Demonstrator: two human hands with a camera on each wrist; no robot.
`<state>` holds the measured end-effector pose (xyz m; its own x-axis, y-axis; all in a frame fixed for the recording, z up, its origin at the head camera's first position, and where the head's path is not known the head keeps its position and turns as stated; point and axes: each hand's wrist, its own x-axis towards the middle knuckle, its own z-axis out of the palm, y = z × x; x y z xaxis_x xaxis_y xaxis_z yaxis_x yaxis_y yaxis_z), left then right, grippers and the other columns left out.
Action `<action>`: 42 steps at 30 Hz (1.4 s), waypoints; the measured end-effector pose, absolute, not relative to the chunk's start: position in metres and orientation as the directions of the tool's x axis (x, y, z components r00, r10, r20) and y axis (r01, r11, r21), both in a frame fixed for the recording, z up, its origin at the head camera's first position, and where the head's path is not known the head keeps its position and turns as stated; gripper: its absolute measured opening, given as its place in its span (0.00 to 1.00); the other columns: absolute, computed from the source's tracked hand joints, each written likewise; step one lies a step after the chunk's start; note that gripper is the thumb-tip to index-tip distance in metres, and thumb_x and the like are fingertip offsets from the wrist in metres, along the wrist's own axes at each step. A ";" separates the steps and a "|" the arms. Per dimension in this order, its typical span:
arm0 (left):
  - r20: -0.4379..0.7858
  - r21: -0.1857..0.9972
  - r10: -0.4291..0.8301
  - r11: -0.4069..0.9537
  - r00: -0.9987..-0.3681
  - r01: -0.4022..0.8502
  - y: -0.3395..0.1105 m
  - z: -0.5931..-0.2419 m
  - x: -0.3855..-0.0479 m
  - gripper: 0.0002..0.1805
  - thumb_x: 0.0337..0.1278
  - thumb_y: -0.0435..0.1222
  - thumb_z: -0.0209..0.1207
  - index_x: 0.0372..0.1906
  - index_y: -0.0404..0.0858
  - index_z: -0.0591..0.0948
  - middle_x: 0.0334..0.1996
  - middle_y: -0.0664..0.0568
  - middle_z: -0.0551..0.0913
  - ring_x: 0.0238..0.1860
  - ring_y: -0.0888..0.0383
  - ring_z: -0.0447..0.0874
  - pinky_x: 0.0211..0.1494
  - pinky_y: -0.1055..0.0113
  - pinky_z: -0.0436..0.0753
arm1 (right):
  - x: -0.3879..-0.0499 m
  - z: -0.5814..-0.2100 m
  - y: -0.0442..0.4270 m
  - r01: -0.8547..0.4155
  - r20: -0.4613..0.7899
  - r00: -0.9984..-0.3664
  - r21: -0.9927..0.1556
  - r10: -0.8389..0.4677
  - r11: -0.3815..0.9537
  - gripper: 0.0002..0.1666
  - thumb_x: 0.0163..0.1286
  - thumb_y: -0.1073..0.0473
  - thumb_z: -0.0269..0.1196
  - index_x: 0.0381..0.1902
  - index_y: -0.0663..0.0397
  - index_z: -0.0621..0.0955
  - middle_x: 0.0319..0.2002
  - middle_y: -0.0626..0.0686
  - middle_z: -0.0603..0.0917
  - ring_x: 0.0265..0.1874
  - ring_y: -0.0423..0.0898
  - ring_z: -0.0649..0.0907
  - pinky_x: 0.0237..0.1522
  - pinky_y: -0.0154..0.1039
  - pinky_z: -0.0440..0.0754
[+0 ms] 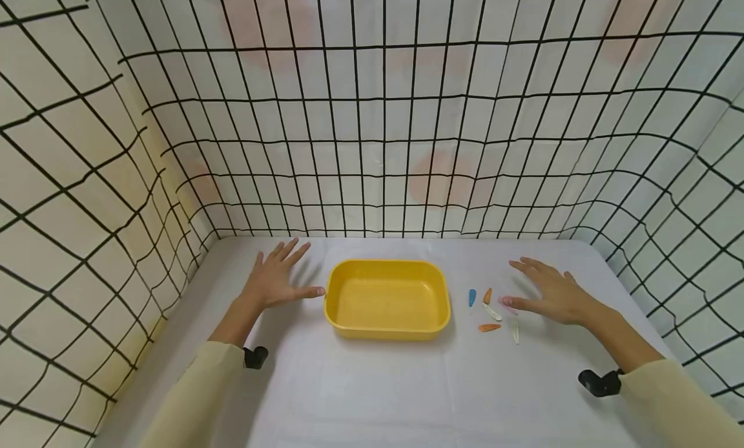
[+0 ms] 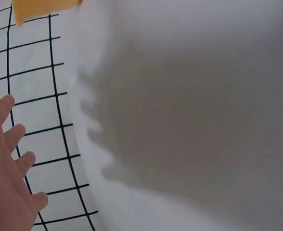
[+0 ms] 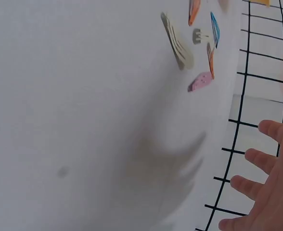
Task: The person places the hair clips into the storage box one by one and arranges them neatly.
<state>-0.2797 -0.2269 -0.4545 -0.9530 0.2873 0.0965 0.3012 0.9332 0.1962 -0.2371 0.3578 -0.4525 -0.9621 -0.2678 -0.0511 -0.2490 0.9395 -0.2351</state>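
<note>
Left hand [image 1: 274, 283]: spread, thumb beside the yellow tray [image 1: 385, 332]
Right hand [image 1: 555, 297]: spread above the worktop [image 1: 372, 390], thumb near the pink clip [image 3: 201, 81]
Other clips [image 1: 489, 328]: on the worktop, right of the tray

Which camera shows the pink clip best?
The right wrist view: there the pink clip appears larger, uncovered by the right hand. The head view shows it small, partly behind that hand; the left wrist view misses it.

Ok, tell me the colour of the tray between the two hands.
The tray is plain yellow, best seen in the head view.
</note>
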 end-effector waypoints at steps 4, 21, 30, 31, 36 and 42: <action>0.113 0.245 0.294 0.917 -0.949 0.314 -0.225 -0.463 -0.273 0.60 0.47 0.78 0.57 0.83 0.56 0.56 0.83 0.48 0.54 0.82 0.37 0.52 0.78 0.25 0.48 | -0.231 -0.461 0.357 -0.274 -0.019 -0.957 -0.269 -0.290 0.923 0.55 0.67 0.24 0.60 0.79 0.52 0.64 0.78 0.66 0.61 0.74 0.72 0.63 0.66 0.81 0.61; 0.142 0.580 0.261 0.760 -0.955 0.294 -0.204 -0.484 -0.250 0.43 0.59 0.63 0.61 0.78 0.57 0.66 0.80 0.49 0.63 0.79 0.39 0.59 0.74 0.24 0.61 | -0.218 -0.492 0.351 -0.312 0.122 -0.950 -0.424 -0.288 0.850 0.33 0.74 0.41 0.64 0.64 0.60 0.79 0.60 0.62 0.82 0.57 0.62 0.81 0.58 0.67 0.80; 0.203 0.691 0.253 0.648 -0.946 0.321 -0.193 -0.485 -0.238 0.37 0.63 0.56 0.62 0.75 0.51 0.72 0.74 0.45 0.71 0.75 0.38 0.67 0.73 0.26 0.63 | -0.219 -0.504 0.349 -0.349 0.197 -0.936 -0.413 -0.292 0.841 0.17 0.71 0.54 0.69 0.51 0.59 0.84 0.43 0.51 0.86 0.43 0.48 0.83 0.44 0.44 0.85; 0.211 0.698 0.255 0.637 -0.944 0.328 -0.192 -0.487 -0.238 0.36 0.63 0.55 0.63 0.75 0.51 0.73 0.73 0.46 0.72 0.74 0.38 0.69 0.73 0.27 0.65 | -0.220 -0.505 0.350 -0.348 0.198 -0.936 -0.413 -0.290 0.841 0.15 0.70 0.57 0.69 0.51 0.59 0.85 0.42 0.50 0.86 0.42 0.47 0.83 0.43 0.44 0.85; 0.226 0.726 0.256 0.599 -0.940 0.338 -0.187 -0.489 -0.238 0.34 0.64 0.53 0.64 0.73 0.50 0.74 0.68 0.47 0.77 0.65 0.43 0.77 0.72 0.36 0.74 | -0.224 -0.510 0.352 -0.321 0.220 -0.943 -0.420 -0.248 0.849 0.14 0.66 0.66 0.68 0.49 0.61 0.84 0.39 0.52 0.85 0.39 0.46 0.81 0.39 0.39 0.83; 0.166 0.791 0.196 0.558 -0.966 0.249 -0.179 -0.493 -0.238 0.32 0.65 0.50 0.66 0.73 0.51 0.75 0.59 0.48 0.81 0.52 0.52 0.82 0.62 0.55 0.86 | -0.227 -0.510 0.350 -0.254 0.245 -0.958 -0.474 -0.151 0.843 0.10 0.67 0.63 0.69 0.44 0.62 0.84 0.33 0.50 0.83 0.32 0.43 0.78 0.31 0.31 0.77</action>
<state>-0.2376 -0.1786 -0.4927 -0.9664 0.1963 0.1660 0.2493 0.5580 0.7915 -0.2271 0.3496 -0.5103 -0.9576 -0.1509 0.2453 -0.2543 0.8430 -0.4741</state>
